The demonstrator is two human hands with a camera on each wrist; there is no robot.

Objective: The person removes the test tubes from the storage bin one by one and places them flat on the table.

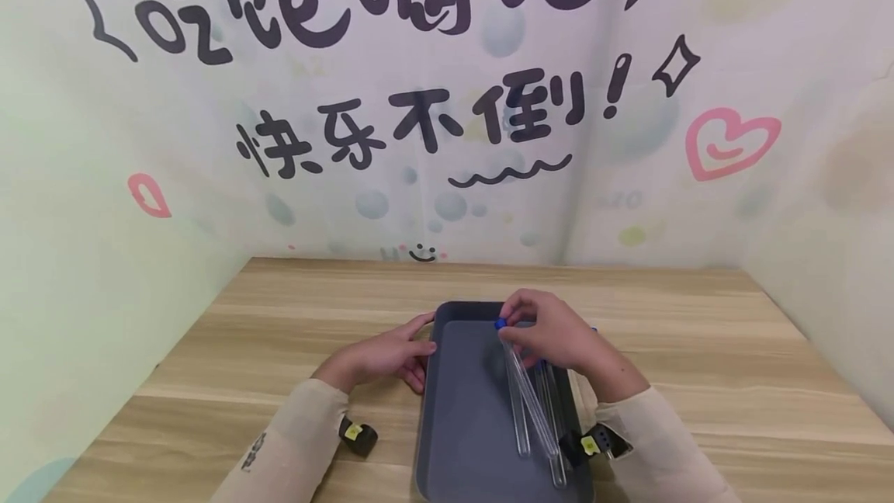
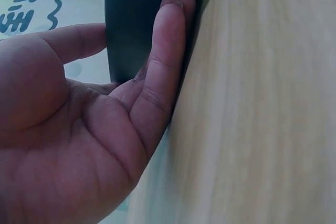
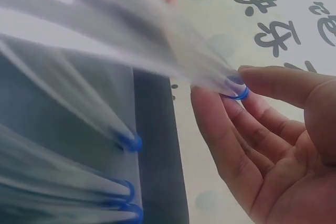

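At the lower centre of the head view, a grey tray (image 1: 461, 425) lay on a wooden table (image 1: 279, 340). The right hand (image 1: 555, 332) pinched the blue cap (image 1: 500, 324) of a clear tube (image 1: 536, 416) between thumb and fingertips, the tube slanting toward the lower right over the tray. Three other capped tubes (image 3: 94, 98) lay beneath it, at lower left of the right wrist view. The left hand (image 1: 387, 355) rested fairly straight fingers (image 2: 157, 77) against the tray's left side, its thumb touching the rim.
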